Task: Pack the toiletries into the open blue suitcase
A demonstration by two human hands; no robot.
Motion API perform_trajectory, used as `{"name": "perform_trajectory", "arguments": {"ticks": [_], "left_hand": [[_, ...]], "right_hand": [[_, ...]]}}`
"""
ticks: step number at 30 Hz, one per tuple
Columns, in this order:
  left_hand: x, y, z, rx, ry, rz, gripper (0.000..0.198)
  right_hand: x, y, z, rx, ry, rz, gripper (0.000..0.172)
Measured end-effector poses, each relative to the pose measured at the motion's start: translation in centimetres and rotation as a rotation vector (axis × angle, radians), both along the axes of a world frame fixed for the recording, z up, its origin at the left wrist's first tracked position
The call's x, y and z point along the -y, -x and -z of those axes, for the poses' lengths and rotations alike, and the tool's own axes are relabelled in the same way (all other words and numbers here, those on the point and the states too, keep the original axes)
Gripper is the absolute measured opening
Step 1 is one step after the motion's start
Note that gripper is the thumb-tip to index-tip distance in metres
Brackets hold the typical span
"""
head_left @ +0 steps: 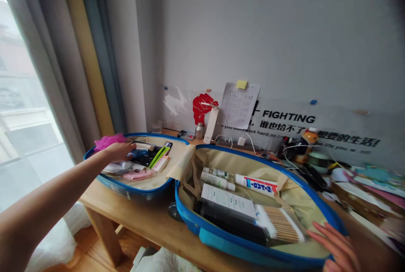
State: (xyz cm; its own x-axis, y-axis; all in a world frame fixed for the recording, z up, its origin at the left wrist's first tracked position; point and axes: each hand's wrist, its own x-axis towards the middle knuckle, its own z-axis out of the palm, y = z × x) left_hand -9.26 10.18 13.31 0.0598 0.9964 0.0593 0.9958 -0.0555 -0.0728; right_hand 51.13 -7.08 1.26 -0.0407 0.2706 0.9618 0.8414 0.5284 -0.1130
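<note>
We log the left hand (120, 151) low over the left half of an open blue case (228, 242), fingertips at a dark blue item (139, 154); whether it is gripped, we cannot tell. Just beside the hand: a pink mesh puff (109, 141) by the rim. Farther right, a green packet (160, 157).

Right hand (338, 244): fingers extended, loosely spread at the case's right end; contact with the rim unclear to us. Nearest it inside, cotton swabs (281, 223); then a white box (228, 200), a toothpaste-like tube (257, 185), two small bottles (217, 180). Case rests on a wooden bench (142, 218).
</note>
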Motion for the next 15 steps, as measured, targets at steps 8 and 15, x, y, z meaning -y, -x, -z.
{"name": "perform_trajectory", "arguments": {"ticks": [8, 15], "left_hand": [[0.8, -6.6, -5.1, 0.037, -0.232, 0.092, 0.054], [0.9, -24.5, -6.3, 0.041, -0.079, 0.604, 0.056]], "right_hand": [[0.4, 0.6, -0.5, -0.006, 0.025, -0.009, 0.039], [0.4, 0.8, -0.8, -0.017, 0.019, -0.012, 0.038]]}}
